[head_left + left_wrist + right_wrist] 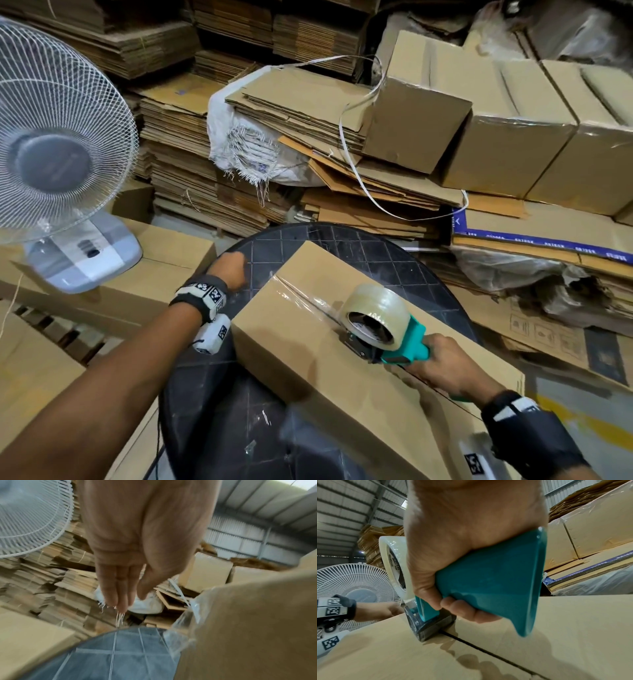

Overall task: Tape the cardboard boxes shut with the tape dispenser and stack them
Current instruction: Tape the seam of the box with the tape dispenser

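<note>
A long cardboard box (308, 346) lies across a round dark table (387, 253). Clear tape covers the far part of its top seam (301, 294) and folds down the far end (181, 632). My right hand (442, 363) grips the teal handle of the tape dispenser (383, 329), whose base sits on the seam near the box's middle. The wrist view shows the same right hand (458, 609) wrapped round the dispenser handle (489, 580), the seam (488, 651) bare behind it. My left hand (231, 269) hovers off the box's far left corner, its fingers (118, 588) straight and holding nothing.
A white fan (58, 144) stands on a closed box (164, 267) at the left. Flattened cardboard stacks (191, 164) and a torn white sack (239, 144) fill the back. Taped boxes (513, 130) sit stacked at the right, with a loose white strap (356, 174) hanging nearby.
</note>
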Demonstrator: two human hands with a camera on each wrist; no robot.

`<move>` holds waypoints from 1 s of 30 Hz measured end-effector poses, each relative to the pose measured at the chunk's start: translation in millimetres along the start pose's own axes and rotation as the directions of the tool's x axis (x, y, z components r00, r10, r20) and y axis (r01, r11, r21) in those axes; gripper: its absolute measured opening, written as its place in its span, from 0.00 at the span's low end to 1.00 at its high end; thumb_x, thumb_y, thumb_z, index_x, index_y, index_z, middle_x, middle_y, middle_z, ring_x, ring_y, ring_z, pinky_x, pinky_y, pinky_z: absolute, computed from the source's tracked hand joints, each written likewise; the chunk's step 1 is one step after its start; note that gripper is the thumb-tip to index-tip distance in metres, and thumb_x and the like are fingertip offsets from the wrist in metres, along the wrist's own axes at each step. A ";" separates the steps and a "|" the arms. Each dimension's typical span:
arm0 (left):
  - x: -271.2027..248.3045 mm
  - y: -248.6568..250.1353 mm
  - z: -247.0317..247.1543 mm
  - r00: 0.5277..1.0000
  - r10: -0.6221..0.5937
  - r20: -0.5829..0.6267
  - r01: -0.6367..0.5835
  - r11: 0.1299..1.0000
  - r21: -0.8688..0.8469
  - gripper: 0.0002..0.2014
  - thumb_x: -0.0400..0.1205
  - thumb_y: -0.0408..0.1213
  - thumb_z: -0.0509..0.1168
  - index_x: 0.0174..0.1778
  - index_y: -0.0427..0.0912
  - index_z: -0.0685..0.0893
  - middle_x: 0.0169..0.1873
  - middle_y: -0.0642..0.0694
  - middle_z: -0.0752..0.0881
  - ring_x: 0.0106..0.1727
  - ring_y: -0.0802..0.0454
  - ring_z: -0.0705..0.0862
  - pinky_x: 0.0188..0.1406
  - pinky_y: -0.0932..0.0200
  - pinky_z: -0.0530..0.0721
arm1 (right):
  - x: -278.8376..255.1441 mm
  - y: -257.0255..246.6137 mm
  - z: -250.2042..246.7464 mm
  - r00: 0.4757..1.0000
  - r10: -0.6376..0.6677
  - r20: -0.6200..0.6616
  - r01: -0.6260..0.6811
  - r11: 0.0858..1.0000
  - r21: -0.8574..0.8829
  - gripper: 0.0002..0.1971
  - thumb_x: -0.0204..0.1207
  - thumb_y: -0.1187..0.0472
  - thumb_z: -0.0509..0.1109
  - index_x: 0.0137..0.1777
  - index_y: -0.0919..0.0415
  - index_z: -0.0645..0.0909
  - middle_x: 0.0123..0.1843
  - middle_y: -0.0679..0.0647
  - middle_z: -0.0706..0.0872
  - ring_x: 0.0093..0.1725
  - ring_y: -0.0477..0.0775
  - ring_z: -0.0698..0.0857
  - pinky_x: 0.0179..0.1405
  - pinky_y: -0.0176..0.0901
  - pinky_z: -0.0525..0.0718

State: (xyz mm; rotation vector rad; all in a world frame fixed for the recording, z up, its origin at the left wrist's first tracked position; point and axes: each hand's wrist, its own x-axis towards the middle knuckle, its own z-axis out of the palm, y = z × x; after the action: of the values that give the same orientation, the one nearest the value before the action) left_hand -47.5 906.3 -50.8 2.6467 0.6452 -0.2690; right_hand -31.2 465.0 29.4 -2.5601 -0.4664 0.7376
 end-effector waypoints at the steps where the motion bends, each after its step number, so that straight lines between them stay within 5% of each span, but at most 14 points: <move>1: -5.0 3.4 -4.3 0.993 0.007 -0.119 -0.013 0.998 -0.057 0.12 0.81 0.27 0.65 0.57 0.33 0.88 0.54 0.32 0.89 0.56 0.33 0.87 0.55 0.43 0.86 | 0.7 0.9 0.6 1.000 0.002 0.002 -0.002 1.000 -0.007 0.08 0.72 0.54 0.79 0.48 0.51 0.85 0.39 0.47 0.90 0.37 0.43 0.88 0.32 0.31 0.81; 3: -16.1 16.2 -5.7 0.959 0.053 -0.279 -0.114 0.972 -0.207 0.09 0.83 0.29 0.63 0.45 0.33 0.89 0.43 0.35 0.89 0.48 0.36 0.87 0.47 0.48 0.83 | 1.7 1.4 1.9 1.000 0.015 0.004 -0.014 0.999 -0.038 0.10 0.72 0.53 0.78 0.50 0.51 0.84 0.40 0.46 0.89 0.38 0.43 0.88 0.32 0.31 0.80; 6: -31.6 42.6 4.3 0.993 0.096 -0.071 -0.118 0.886 -0.449 0.20 0.88 0.42 0.61 0.35 0.34 0.84 0.33 0.39 0.86 0.38 0.44 0.83 0.41 0.54 0.74 | 3.0 0.8 1.5 1.000 0.025 -0.001 -0.025 0.998 -0.058 0.11 0.72 0.53 0.78 0.51 0.52 0.84 0.41 0.46 0.88 0.38 0.44 0.87 0.29 0.31 0.78; 10: -31.7 60.2 15.3 0.991 0.104 0.084 -0.069 0.933 -0.352 0.24 0.91 0.47 0.54 0.44 0.31 0.85 0.42 0.36 0.87 0.44 0.41 0.83 0.39 0.54 0.71 | 3.6 0.3 1.1 1.000 0.028 0.004 -0.027 0.993 -0.114 0.12 0.72 0.51 0.78 0.52 0.52 0.82 0.43 0.45 0.86 0.41 0.44 0.86 0.33 0.30 0.76; 18: -23.9 55.2 23.7 0.972 0.062 0.227 0.046 0.895 -0.443 0.24 0.93 0.44 0.52 0.54 0.28 0.86 0.52 0.33 0.88 0.57 0.37 0.86 0.57 0.51 0.78 | 3.6 3.1 1.5 0.999 -0.042 0.004 0.042 0.993 -0.114 0.11 0.72 0.48 0.77 0.48 0.49 0.81 0.40 0.43 0.86 0.40 0.42 0.85 0.34 0.33 0.76; 22: -28.7 55.3 17.1 0.955 0.033 0.293 0.092 0.910 -0.404 0.24 0.93 0.49 0.49 0.51 0.38 0.85 0.48 0.42 0.87 0.60 0.38 0.85 0.57 0.54 0.76 | -1.3 6.7 2.3 0.998 -0.064 -0.007 0.063 0.994 -0.091 0.09 0.74 0.49 0.78 0.45 0.47 0.79 0.40 0.43 0.85 0.40 0.43 0.84 0.33 0.32 0.75; 25: -32.5 58.2 13.7 0.953 0.021 0.301 0.117 0.894 -0.432 0.25 0.93 0.51 0.49 0.66 0.36 0.83 0.61 0.42 0.84 0.62 0.43 0.82 0.63 0.53 0.76 | -9.9 19.3 -6.2 0.999 -0.050 -0.020 0.049 0.996 -0.074 0.09 0.74 0.49 0.77 0.46 0.47 0.80 0.42 0.45 0.87 0.41 0.44 0.86 0.38 0.37 0.82; 30: -31.4 58.2 23.6 0.947 -0.078 0.312 0.211 0.883 -0.419 0.30 0.90 0.59 0.49 0.70 0.38 0.82 0.65 0.43 0.82 0.65 0.39 0.82 0.60 0.49 0.78 | -42.1 61.0 -17.4 0.998 0.058 0.027 -0.058 0.998 -0.014 0.09 0.75 0.52 0.77 0.51 0.50 0.82 0.45 0.46 0.89 0.42 0.45 0.88 0.41 0.36 0.87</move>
State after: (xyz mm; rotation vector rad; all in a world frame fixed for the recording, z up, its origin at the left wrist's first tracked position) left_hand -49.4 836.4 -43.9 2.0687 0.7114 -0.4761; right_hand -43.1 389.9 30.5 -2.5887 -0.4083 0.7934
